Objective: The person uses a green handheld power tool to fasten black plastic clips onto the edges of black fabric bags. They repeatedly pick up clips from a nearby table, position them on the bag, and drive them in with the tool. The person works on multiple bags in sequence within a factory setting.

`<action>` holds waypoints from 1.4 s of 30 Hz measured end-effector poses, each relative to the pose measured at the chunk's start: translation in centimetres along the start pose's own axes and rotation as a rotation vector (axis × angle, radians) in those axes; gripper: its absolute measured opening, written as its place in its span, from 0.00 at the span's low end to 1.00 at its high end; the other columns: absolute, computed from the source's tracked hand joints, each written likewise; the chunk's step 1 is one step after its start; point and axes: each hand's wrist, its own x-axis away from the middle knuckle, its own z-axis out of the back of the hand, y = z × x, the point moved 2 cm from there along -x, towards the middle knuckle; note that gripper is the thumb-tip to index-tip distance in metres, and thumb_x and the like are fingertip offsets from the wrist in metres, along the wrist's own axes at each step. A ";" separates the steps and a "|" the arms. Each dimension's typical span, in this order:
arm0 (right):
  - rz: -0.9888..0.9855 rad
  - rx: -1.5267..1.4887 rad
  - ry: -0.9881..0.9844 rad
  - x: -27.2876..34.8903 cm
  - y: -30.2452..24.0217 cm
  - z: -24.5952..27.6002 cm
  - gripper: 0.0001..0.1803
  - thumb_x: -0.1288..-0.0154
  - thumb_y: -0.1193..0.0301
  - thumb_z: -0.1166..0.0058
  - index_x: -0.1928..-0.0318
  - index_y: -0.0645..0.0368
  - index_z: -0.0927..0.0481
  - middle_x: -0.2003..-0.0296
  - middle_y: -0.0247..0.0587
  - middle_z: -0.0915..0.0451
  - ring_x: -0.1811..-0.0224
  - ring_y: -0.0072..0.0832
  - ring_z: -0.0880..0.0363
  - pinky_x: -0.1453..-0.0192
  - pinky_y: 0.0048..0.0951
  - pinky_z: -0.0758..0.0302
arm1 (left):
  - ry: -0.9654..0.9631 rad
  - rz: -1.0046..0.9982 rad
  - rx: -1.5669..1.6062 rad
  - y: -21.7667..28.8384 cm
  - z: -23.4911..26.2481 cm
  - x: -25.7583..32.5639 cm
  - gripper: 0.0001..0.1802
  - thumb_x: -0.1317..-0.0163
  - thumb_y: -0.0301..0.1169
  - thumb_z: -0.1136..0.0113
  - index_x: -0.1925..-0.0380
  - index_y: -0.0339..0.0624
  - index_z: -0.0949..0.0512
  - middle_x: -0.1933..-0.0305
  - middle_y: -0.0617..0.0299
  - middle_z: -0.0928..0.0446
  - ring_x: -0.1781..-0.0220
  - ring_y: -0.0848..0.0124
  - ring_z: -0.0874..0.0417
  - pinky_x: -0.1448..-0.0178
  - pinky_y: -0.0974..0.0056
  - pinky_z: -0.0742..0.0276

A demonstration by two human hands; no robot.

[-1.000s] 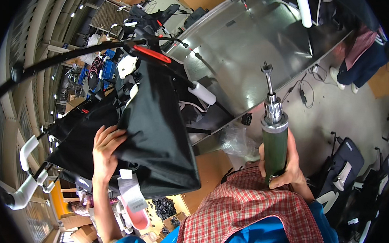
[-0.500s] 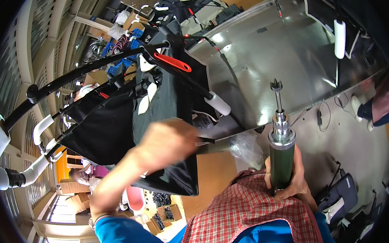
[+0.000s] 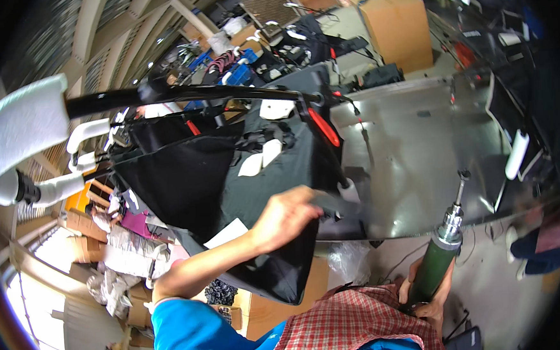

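My right hand (image 3: 437,300) is wrapped round the dark green body of a power screwdriver (image 3: 427,270), with its silver collar and bit pointing up and away. My left hand (image 3: 288,218) is closed on a dark flat piece (image 3: 335,204) that sticks out past the fingers, blurred by motion. This hand is over the black fabric (image 3: 281,188) of what looks like a stroller, beside its front edge. The black frame tube (image 3: 217,94) carries a red lever (image 3: 323,127) and white foam wraps (image 3: 24,136). White tags lie on the fabric.
A shiny metal table (image 3: 408,167) lies under and beyond the work. Another black-fabric frame with a white foam sleeve (image 3: 516,154) stands at its right. Farther back are a cardboard box (image 3: 397,30) and stroller parts. A person's legs (image 3: 544,242) show at the right.
My left hand has moved right and slightly down with the dark piece. The power screwdriver has shifted right and down, now tilted. The view has turned, so the stroller appears farther right.
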 end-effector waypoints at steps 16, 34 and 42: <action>-0.209 -0.046 -0.089 -5.1 4.8 -3.4 0.74 0.69 0.80 0.22 0.28 0.47 0.65 0.59 0.55 0.29 0.72 0.42 0.19 0.72 0.36 0.20 | 0.172 0.625 -0.112 -21.2 16.7 4.1 0.21 0.33 0.45 0.43 0.62 0.34 0.19 0.72 0.60 0.22 0.68 0.75 0.24 0.63 0.68 0.26; -0.091 0.178 -0.143 -7.6 4.5 -5.8 0.66 0.59 0.71 0.24 0.27 0.48 0.63 0.59 0.54 0.29 0.73 0.41 0.20 0.71 0.36 0.21 | 0.367 0.278 0.114 -3.6 24.7 -3.1 0.10 0.43 0.34 0.32 0.70 0.37 0.16 0.71 0.67 0.19 0.71 0.77 0.23 0.62 0.69 0.24; -0.065 0.151 -0.229 -7.1 5.4 -6.4 0.66 0.55 0.75 0.27 0.26 0.42 0.65 0.56 0.54 0.31 0.68 0.37 0.22 0.66 0.36 0.22 | -0.238 0.074 -0.757 15.2 19.7 -11.2 0.19 0.45 0.43 0.38 0.67 0.36 0.18 0.81 0.58 0.25 0.78 0.68 0.23 0.71 0.62 0.27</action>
